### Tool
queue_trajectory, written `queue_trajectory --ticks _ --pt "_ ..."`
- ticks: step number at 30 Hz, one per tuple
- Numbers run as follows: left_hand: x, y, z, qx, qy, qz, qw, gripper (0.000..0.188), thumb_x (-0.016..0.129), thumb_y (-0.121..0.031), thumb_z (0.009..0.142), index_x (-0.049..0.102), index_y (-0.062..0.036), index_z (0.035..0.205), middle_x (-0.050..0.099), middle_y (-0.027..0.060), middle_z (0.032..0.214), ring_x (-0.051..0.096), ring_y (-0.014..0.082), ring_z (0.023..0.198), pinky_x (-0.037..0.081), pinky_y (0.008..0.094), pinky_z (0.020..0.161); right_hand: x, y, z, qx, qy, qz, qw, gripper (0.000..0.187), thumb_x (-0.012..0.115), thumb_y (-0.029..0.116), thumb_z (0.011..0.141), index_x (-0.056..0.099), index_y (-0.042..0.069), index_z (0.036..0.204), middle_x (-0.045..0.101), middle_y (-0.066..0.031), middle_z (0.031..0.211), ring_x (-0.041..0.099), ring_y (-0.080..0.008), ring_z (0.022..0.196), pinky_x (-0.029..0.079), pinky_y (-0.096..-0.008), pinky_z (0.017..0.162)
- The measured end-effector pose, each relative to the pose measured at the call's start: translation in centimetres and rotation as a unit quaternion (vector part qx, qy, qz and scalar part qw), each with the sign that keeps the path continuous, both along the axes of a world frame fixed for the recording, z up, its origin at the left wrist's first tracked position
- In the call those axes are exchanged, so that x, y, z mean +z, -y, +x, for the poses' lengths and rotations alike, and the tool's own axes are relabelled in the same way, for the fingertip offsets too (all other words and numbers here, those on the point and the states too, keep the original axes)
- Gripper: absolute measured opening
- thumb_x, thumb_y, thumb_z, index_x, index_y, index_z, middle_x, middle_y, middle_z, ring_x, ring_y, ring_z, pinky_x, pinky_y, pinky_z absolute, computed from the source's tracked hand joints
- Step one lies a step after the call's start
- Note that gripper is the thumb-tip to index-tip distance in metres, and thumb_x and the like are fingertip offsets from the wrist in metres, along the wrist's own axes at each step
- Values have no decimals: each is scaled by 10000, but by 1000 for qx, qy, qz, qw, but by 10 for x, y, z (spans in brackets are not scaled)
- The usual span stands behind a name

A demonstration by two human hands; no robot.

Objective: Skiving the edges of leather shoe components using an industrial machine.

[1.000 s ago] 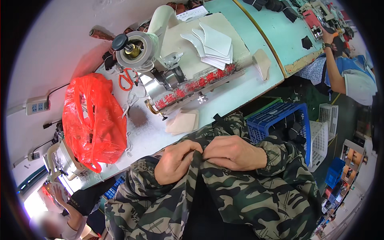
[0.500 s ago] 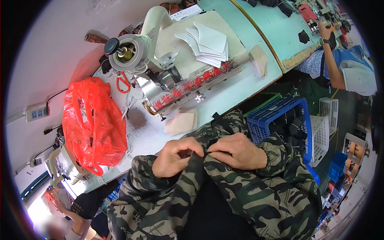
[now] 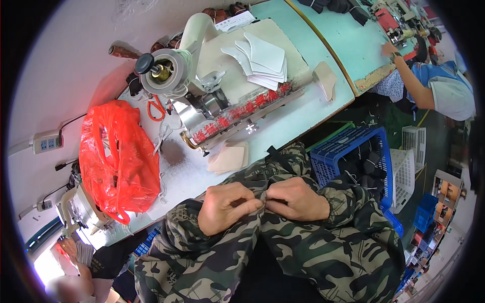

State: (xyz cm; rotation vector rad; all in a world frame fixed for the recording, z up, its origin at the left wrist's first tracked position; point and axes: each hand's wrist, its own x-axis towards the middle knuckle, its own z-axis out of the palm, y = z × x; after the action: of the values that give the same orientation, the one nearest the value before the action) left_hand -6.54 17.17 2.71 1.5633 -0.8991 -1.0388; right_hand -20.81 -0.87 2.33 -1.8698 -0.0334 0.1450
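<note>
My left hand (image 3: 226,206) and my right hand (image 3: 297,198) meet at my chest, each pinching a front edge of the camouflage jacket (image 3: 323,252) I wear. The fingertips touch where the two edges come together. Both sleeves are camouflage too. Just beyond my hands is the edge of a pale work table (image 3: 303,118) with a sewing machine (image 3: 202,96) on it.
A red plastic bag (image 3: 118,156) lies on the table at left. Stacked white fabric pieces (image 3: 262,58) and beige pieces (image 3: 227,156) sit by the machine. A blue crate (image 3: 353,151) stands on the floor at right. Another person (image 3: 434,86) works at a far table.
My hands stay together at the jacket front and have shifted only slightly. The view has tilted a little, moving the table up in the picture.
</note>
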Motion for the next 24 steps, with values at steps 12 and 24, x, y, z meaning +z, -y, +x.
queue_trajectory --ticks 12,24 --pt "9 2 6 -7 -36 7 999 104 731 -25 837 707 8 932 659 65 748 611 96 647 482 251 575 7 -9 -3 -132 31 -25 990 141 718 44 829 678 14 960 670 -124 808 656 -290 685 506 -353 598" --pt "4 8 9 -64 -55 23 996 118 700 -37 874 692 26 973 666 101 832 642 164 710 502 280 648 -6 -11 -3 -129 90 -27 987 202 763 11 741 652 23 910 652 -113 806 655 -275 711 515 -343 605"
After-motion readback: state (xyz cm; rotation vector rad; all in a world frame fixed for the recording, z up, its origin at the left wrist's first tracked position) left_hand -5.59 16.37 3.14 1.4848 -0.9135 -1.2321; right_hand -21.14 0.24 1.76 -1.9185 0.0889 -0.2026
